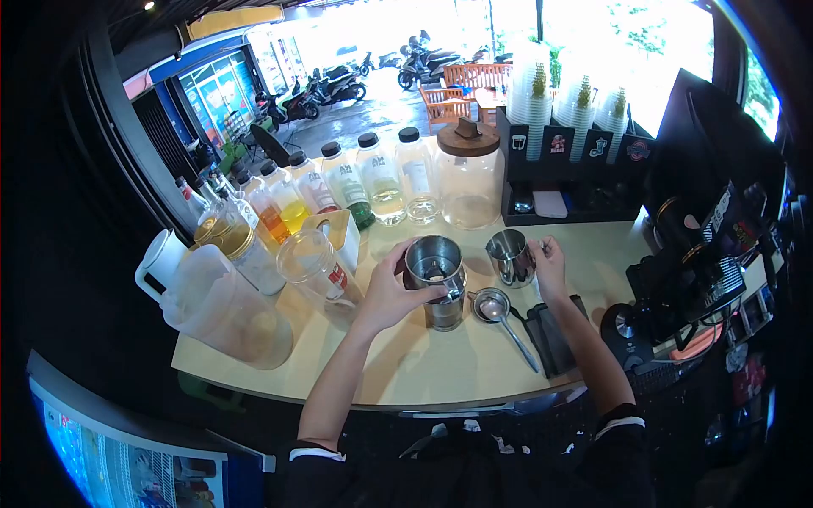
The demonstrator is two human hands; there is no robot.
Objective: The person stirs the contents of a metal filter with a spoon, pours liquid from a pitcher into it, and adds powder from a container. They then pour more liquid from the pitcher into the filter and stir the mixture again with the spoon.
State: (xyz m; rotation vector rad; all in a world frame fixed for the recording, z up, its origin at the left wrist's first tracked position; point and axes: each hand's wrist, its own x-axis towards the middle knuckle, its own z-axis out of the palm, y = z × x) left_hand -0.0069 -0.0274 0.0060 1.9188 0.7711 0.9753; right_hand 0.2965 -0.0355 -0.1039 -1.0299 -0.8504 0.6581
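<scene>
My left hand wraps around a tall steel shaker cup that stands upright on the cream counter. My right hand grips the handle of a small steel pitcher just right of the cup. In front of the two vessels a steel measuring spoon lies on the counter, its handle pointing toward me.
A row of syrup bottles and a big glass jar with a wooden lid line the back. Plastic jugs and lidded jars crowd the left. A dark cloth lies right; cup stacks and machines stand far right.
</scene>
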